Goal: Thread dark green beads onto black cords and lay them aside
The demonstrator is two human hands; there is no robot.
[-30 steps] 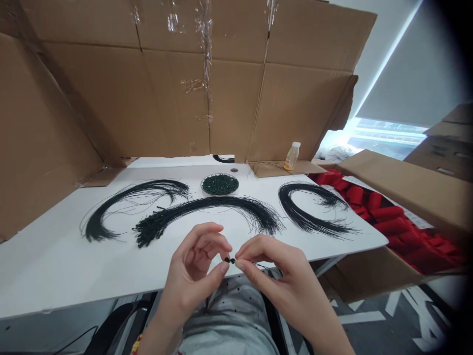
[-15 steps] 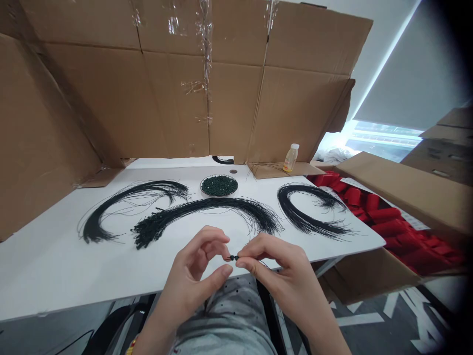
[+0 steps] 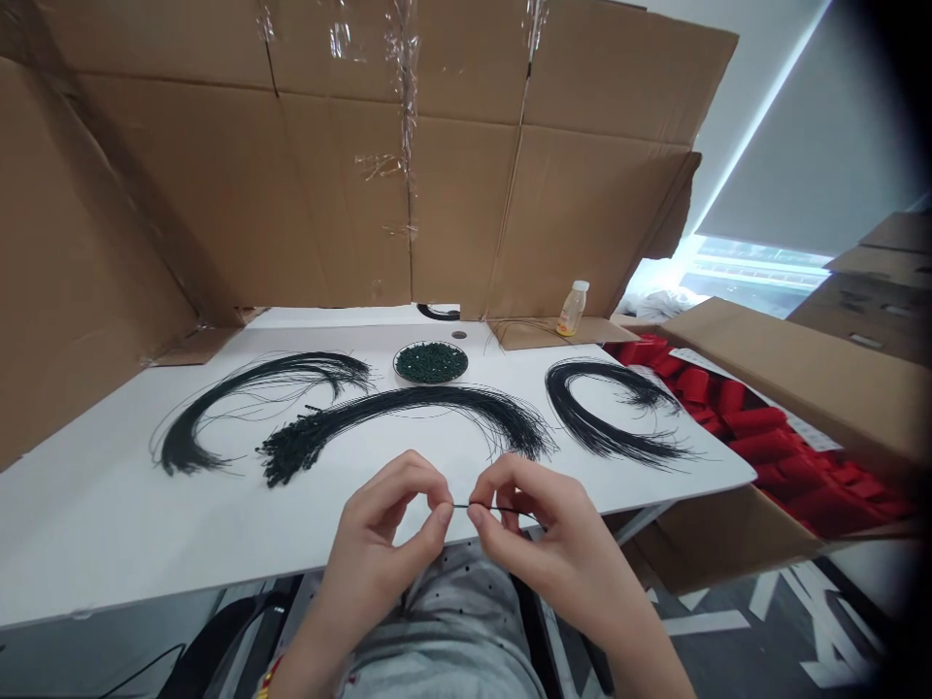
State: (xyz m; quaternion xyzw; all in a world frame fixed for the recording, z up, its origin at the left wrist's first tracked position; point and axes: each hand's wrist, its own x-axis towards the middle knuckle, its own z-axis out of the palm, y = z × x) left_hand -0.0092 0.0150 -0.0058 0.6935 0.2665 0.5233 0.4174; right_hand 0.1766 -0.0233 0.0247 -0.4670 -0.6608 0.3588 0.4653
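Observation:
Close over the table's front edge, my left hand point(image 3: 397, 524) and my right hand point(image 3: 535, 515) face each other, each in a pinch. A thin black cord point(image 3: 461, 506) runs straight across the small gap between their fingertips. Its free part trails out behind my right fingers and curves down. No beads show on the cord; whether any are inside the fingertips is hidden. Beyond the hands lies a bundle of black cords point(image 3: 429, 396), with dark beads point(image 3: 291, 447) clustered at its left end. A round dish point(image 3: 397, 375) of small dark green beads point(image 3: 431, 362) stands behind it.
Other black cord bundles lie at left point(image 3: 185, 432) and right point(image 3: 564, 403) on the white table point(image 3: 146, 534). Cardboard walls point(image 3: 327, 194) rise behind. A small bottle point(image 3: 573, 309) stands at the back right. An open carton point(image 3: 801, 374) of red rolls point(image 3: 757, 421) stands right.
My left thumb and fingers have closed from apart into a pinch. The small dark beads that showed between the hands are out of sight, and bare cord now spans the gap.

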